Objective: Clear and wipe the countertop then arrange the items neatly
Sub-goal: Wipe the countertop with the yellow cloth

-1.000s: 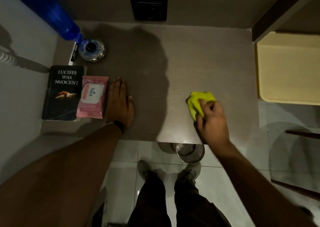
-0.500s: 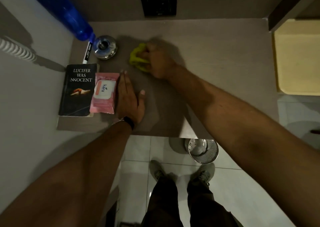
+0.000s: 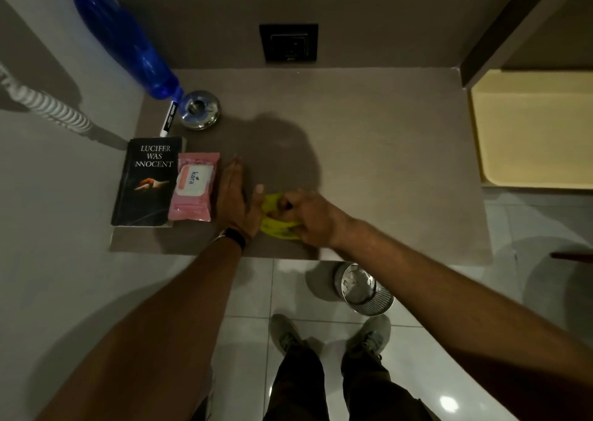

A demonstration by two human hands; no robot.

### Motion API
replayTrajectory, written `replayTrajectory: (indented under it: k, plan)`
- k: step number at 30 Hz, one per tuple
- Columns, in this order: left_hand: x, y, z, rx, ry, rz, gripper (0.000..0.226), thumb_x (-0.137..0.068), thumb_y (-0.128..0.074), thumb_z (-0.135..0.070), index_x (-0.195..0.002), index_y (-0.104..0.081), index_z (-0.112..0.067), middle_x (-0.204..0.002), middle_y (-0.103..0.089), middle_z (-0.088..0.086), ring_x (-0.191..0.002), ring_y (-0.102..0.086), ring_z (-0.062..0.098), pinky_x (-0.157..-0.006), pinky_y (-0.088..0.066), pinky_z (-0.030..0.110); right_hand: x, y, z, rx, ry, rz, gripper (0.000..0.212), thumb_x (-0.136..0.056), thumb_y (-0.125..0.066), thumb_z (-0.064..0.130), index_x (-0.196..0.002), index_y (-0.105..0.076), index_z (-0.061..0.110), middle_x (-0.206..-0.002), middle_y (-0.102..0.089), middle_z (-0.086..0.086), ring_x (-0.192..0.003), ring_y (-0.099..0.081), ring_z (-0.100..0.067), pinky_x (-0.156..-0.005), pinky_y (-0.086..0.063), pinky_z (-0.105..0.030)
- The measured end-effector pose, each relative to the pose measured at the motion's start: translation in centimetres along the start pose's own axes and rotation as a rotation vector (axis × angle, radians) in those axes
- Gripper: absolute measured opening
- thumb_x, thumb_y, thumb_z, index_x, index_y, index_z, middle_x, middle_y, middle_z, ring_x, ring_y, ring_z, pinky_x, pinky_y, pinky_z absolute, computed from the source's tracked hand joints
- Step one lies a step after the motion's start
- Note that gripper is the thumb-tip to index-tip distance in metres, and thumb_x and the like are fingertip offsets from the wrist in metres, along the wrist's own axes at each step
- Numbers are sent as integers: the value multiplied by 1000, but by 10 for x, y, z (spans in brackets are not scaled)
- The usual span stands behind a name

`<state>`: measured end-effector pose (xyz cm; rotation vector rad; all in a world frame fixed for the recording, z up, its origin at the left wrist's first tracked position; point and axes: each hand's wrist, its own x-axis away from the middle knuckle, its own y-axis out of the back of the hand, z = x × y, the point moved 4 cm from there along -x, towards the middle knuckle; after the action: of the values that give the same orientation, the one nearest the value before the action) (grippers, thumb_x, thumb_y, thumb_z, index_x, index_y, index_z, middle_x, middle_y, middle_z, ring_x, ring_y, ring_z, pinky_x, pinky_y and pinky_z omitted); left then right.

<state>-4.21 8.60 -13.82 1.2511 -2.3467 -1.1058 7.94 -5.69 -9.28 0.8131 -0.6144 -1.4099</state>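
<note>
My right hand point(image 3: 306, 217) is closed on a yellow cloth point(image 3: 276, 225), pressing it onto the brown countertop point(image 3: 369, 151) near its front edge. My left hand point(image 3: 236, 199) lies flat and open on the counter, its thumb touching the cloth, right beside a pink wipes pack point(image 3: 192, 186). A black book point(image 3: 147, 180) lies to the left of the pack. Behind them stand a shiny metal ashtray point(image 3: 200, 109), a white marker point(image 3: 169, 118) and a blue bottle point(image 3: 128, 42) in the back left corner.
A black wall socket point(image 3: 288, 43) sits on the back wall. A cream tray-like surface point(image 3: 536, 128) lies to the right of the counter. A metal waste bin point(image 3: 364, 289) stands on the tiled floor below the front edge, by my feet.
My right hand has dragged the yellow cloth from the back of the counter near the ashtray toward the front edge, next to my left hand. The left hand stayed flat in place.
</note>
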Motion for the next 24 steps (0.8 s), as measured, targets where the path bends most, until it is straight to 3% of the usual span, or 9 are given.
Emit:
replayTrajectory:
  k: [2,5,8,12,15,19,21,24]
  plan:
    - [0,4,-2,29,-34,-39,97,-100,-26,-74,-152,-48,5,-159,-47,23,-152,-40,39,-129,-28,44,17,0,1,-42,24,7,25,-86,-81,19,-110,-84,15,-102,-70,-11,-90,-68,-30,-83,-56,-37]
    - [10,7,-3,28,-72,-19,96,-102,-24,-71,-151,-47,9,-159,-46,25,-151,-41,42,-124,-33,56,40,-8,5,-47,-29,60,36,-85,-59,21,-113,-82,22,-108,-68,-7,-96,-65,-29,-86,-54,-43]
    - [22,10,-2,13,-80,-33,94,-103,-25,-69,-151,-46,10,-159,-46,25,-150,-42,42,-123,-34,56,42,-19,7,61,-25,115,48,-80,-54,22,-121,-79,29,-114,-67,-5,-100,-63,-27,-87,-51,-44]
    - [26,9,1,5,-76,-45,92,-104,-25,-68,-153,-45,7,-161,-44,23,-152,-40,38,-125,-32,53,4,-15,-1,16,71,9,27,-88,-71,23,-111,-83,19,-102,-69,-10,-86,-65,-30,-78,-53,-37]
    - [20,5,6,-16,-47,-91,89,-104,-24,-66,-156,-41,5,-164,-39,21,-155,-34,35,-128,-27,49,-52,-10,-25,137,14,-28,33,-80,-86,25,-112,-83,17,-110,-72,-17,-94,-70,-37,-89,-56,-42]
    - [15,-4,15,-126,-1,-106,88,-102,-31,-67,-162,-30,-3,-170,-29,17,-160,-25,31,-132,-20,43,-123,-3,-50,295,-148,76,53,-95,-50,53,-141,-67,32,-134,-61,-19,-118,-59,-42,-107,-43,-46]
    - [13,-7,18,-153,60,-83,94,-100,-31,-73,-164,-26,-4,-171,-26,16,-160,-24,31,-132,-21,45,-144,-3,-57,320,-186,105,51,-98,-52,54,-147,-59,39,-144,-52,-17,-129,-49,-42,-110,-35,-43]
    - [11,-9,16,-190,127,-36,100,-95,-38,-74,-166,-20,-6,-173,-21,16,-161,-21,31,-132,-19,48,-164,-6,-64,377,-225,79,52,-100,-51,59,-151,-52,45,-148,-49,-12,-134,-45,-38,-111,-33,-41]
